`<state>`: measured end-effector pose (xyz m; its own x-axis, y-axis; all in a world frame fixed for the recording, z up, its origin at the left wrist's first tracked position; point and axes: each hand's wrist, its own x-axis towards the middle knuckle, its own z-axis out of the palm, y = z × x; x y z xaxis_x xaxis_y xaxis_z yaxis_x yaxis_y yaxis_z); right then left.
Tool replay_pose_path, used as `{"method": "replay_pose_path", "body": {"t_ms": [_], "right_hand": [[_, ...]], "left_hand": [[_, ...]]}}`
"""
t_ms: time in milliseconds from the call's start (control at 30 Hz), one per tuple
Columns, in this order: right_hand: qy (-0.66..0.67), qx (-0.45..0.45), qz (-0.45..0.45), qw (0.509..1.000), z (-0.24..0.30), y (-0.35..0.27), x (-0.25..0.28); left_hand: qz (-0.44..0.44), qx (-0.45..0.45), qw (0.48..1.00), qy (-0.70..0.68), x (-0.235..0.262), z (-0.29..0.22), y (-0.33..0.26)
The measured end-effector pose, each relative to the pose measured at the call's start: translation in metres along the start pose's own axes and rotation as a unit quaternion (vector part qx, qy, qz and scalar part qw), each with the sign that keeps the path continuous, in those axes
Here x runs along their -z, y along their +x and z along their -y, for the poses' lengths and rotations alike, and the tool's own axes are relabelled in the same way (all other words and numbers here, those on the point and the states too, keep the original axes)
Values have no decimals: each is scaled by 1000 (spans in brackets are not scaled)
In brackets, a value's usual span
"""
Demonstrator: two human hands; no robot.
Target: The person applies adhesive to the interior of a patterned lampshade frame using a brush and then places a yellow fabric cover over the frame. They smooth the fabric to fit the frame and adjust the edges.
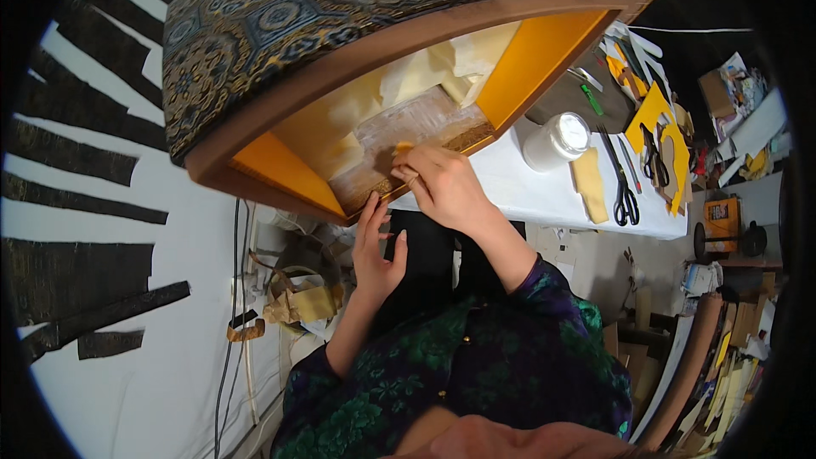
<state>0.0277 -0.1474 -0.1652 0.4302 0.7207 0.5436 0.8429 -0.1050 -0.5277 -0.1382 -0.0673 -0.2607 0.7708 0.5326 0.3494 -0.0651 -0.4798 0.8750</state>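
Note:
A large box is in front of me, with dark patterned fabric outside, a brown rim and yellow-orange inner side walls. Its inside shows pale, smeared patches and a dark gold strip along the near edge. Over that edge reaches my right hand, fingers closed on a small yellow-orange piece, mostly hidden by them. Fingertips of my left hand rest against the box's near rim; its fingers are stretched out and hold nothing. Right of the box stands a white jar.
On the white table at right lie black-handled scissors, a green-handled tool, a pale yellow piece and yellow cut-offs. Dark fabric strips lie on a white surface at left. Cables hang beside it.

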Motion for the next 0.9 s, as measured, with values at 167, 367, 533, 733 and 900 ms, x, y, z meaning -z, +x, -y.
{"method": "replay_pose_path", "body": {"t_ms": [167,367,533,733,900], "right_hand": [[167,-179,-135,960,4,-27,74],[18,-158,-454,877,-19,-75,185],[-44,-194,-378,904,-51,-80,190],[-68,-227,-347,907,-64,-85,171],[-47,-175,-417,891,-60,-94,173]], "left_hand": [[21,6,996,82,0,3,-3],[26,-23,985,168,-8,10,-5],[19,-45,974,221,-11,8,-6],[18,-42,978,203,-11,6,-4],[17,-59,977,202,-10,5,-4]]}}
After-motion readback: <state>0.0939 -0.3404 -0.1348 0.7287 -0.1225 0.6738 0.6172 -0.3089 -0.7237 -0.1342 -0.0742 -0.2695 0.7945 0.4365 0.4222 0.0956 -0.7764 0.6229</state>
